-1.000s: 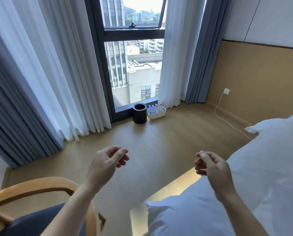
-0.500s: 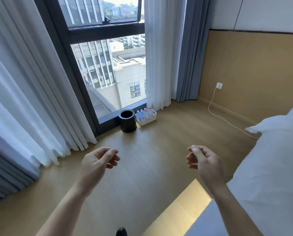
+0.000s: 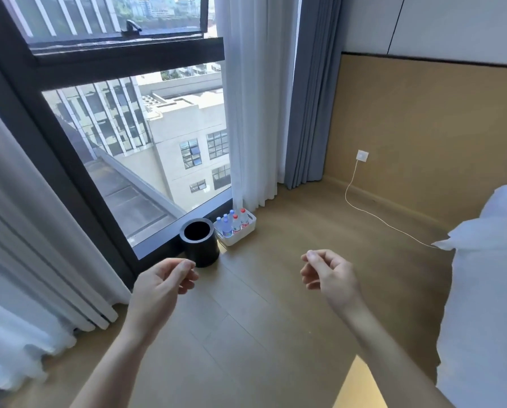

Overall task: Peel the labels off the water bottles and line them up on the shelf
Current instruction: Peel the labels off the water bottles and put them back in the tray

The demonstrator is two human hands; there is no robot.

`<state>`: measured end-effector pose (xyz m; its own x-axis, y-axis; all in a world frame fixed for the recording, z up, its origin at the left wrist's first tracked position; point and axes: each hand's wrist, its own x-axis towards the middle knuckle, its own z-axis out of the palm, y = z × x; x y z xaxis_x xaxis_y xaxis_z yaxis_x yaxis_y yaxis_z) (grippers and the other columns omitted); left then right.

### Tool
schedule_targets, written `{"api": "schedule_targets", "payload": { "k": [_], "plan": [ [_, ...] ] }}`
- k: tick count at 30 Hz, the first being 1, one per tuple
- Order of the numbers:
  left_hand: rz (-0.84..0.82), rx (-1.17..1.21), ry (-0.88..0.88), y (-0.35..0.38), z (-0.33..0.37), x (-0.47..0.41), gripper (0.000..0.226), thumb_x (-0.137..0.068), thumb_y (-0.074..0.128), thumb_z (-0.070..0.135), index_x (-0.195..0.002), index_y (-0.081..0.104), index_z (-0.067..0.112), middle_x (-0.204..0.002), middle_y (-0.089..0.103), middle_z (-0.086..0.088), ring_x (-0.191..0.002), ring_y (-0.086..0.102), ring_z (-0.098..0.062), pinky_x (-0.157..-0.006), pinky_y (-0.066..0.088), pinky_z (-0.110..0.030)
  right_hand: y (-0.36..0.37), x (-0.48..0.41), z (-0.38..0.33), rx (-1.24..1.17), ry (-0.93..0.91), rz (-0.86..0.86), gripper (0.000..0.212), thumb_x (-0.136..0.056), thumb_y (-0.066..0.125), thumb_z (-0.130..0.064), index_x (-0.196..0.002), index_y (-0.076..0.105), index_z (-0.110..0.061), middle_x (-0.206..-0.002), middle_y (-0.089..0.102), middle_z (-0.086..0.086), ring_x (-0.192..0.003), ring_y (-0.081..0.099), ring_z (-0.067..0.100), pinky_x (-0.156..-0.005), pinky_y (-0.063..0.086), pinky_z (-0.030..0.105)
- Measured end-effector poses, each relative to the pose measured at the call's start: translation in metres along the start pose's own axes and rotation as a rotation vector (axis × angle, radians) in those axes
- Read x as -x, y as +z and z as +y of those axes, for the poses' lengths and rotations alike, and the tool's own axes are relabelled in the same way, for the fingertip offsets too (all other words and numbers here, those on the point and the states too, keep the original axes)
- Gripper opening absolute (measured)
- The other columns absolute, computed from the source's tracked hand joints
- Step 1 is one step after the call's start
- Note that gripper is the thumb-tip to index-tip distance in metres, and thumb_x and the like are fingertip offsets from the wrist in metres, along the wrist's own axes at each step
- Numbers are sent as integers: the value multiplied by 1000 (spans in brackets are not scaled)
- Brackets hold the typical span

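A: Hanging loosely curled over the floor, the left hand (image 3: 162, 282) and right hand (image 3: 330, 275) held nothing; why?

B: Probably freed for reaching. The water bottles (image 3: 231, 223) stood upright, far off, in a white bin (image 3: 248, 231) by the window, just right of a black can (image 3: 200, 242). Clear plastic, red and blue caps (labels apparently on).

The water bottles (image 3: 231, 223) stand in a white bin (image 3: 246, 231) whose wall hides their lower parts; their labels are too small to read and the exact count cannot be told. The bed (image 3: 482, 290) is cut off by the right edge. The curtain (image 3: 25, 290) at lower left is blurred. Both forearms run out of the bottom edge.
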<state>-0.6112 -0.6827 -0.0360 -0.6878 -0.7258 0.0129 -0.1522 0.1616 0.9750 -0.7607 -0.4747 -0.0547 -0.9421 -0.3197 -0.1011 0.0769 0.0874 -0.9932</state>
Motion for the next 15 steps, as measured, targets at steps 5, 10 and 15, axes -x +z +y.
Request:
{"api": "schedule_targets", "payload": {
  "k": [5, 10, 15],
  "plan": [
    [-73, 48, -125, 19, -18, -85, 17, -90, 58, 10, -80, 71, 4, -67, 69, -5, -65, 57, -20, -65, 46, -28, 20, -70, 12, 16, 47, 69, 25, -93, 53, -13, -71, 64, -14, -46, 61, -7, -42, 55, 5, -50, 47, 22],
    [-86, 9, -159, 39, -28, -165, 17, -89, 59, 10, -79, 71, 4, -62, 69, -2, -63, 57, -19, -64, 46, -28, 46, -164, 25, -20, 103, 87, 24, -93, 54, -12, -70, 63, -13, -45, 59, -6, -39, 52, 4, -46, 45, 19],
    [42, -6, -197, 60, -35, -261, 17, -89, 60, 14, -78, 72, 7, -63, 71, -1, -63, 58, -18, -67, 47, -26, 87, -285, 13, 3, 91, -49, 25, -94, 53, -12, -71, 64, -12, -53, 59, 0, -39, 51, 4, -47, 46, 19]
  ]
}}
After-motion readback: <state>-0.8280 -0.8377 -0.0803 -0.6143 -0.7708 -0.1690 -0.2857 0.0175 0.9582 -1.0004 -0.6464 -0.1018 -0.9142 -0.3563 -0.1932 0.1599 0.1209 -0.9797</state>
